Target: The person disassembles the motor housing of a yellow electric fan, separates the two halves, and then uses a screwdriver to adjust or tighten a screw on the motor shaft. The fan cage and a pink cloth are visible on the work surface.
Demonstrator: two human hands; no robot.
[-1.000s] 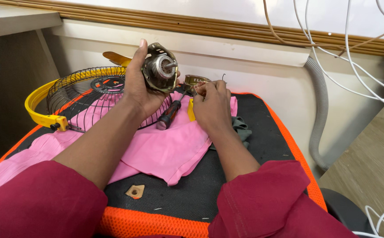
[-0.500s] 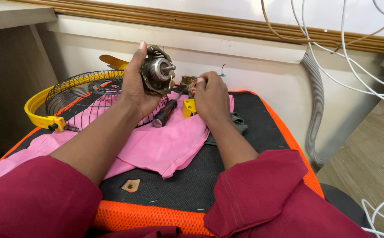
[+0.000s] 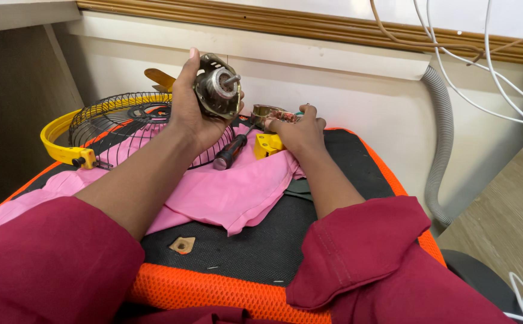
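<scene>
You worked over a black seat cushion (image 3: 333,180) with orange edging. A pink cloth (image 3: 225,192) was spread across its left and middle, reaching the left edge. On the cloth near the far left corner lay a black wire fan guard (image 3: 123,120) with a yellow rim, and a yellow blade tip showed behind it. Your left hand (image 3: 192,111) was wrapped around a small fan motor (image 3: 218,91), lifted clear of the cushion near its far edge, shaft pointing up and right. Your right hand (image 3: 297,129) rested just beside it, fingers curled on a small copper-wound part (image 3: 267,113). A black-handled screwdriver (image 3: 230,153) lay between your hands, touching a yellow plastic piece (image 3: 269,145). A small tan plate (image 3: 181,245) sat near the front edge.
</scene>
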